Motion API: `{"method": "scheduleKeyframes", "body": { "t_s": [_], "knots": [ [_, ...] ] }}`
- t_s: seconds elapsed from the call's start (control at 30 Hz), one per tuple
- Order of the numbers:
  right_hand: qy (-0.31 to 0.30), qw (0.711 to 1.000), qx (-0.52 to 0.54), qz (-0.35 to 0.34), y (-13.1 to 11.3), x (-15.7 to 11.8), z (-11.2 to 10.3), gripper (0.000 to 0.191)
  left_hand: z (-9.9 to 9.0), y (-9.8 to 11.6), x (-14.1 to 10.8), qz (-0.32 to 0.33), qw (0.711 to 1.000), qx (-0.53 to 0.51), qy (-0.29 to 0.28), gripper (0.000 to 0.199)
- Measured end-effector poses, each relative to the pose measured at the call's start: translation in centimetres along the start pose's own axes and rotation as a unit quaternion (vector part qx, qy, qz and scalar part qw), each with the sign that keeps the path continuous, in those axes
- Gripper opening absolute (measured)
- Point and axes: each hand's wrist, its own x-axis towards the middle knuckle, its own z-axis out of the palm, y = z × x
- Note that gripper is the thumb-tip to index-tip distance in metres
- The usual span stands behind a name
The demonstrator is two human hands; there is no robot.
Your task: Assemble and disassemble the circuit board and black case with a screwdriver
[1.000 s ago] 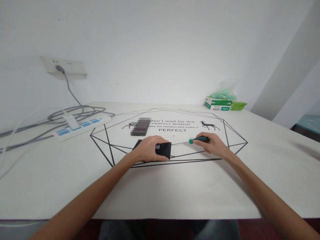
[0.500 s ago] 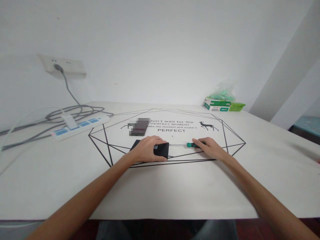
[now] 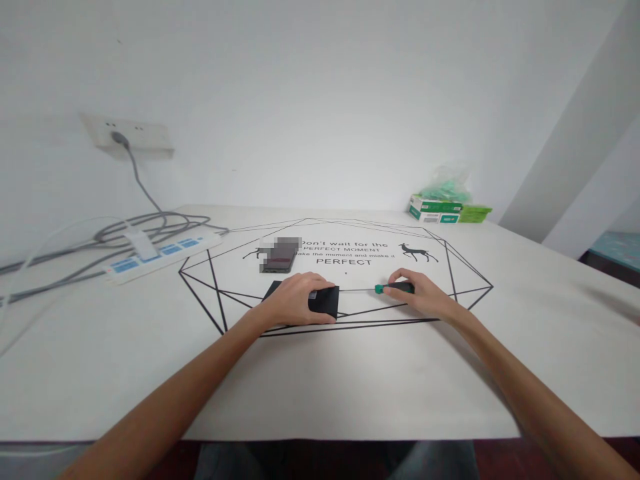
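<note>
My left hand (image 3: 295, 300) is wrapped over a flat black box-like device (image 3: 326, 301), its thumb along the near side and its fingers on the far side. The device lies on the table, and much of its left part is under the hand. In my right hand (image 3: 420, 293) is a screwdriver (image 3: 400, 288) with a green and black handle. Its thin metal shaft points left, and the tip meets the right end of the device. Whether the tip sits in a screw is too small to tell.
Behind my left hand lies a phone (image 3: 280, 257), partly pixelated. A white power strip (image 3: 165, 255) with coiled grey cables (image 3: 135, 227) is at the left. Green and white boxes (image 3: 435, 208) stand at the back right by the wall. The white table (image 3: 350, 380) carries printed lines and lettering.
The fingers of my right hand have shifted on the screwdriver handle, the index finger now arched above it and the thumb further forward. My left hand and the device stay put.
</note>
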Motion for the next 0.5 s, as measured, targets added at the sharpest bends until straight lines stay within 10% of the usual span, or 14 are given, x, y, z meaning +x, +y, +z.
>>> {"method": "scheduleKeyframes", "body": {
  "t_s": [0.5],
  "knots": [
    [-0.018,0.998,0.046,0.023,0.13,-0.02,0.76,0.044,0.09,0.01,0.04,-0.018,1.000,0.016,0.009,0.066]
  ]
}}
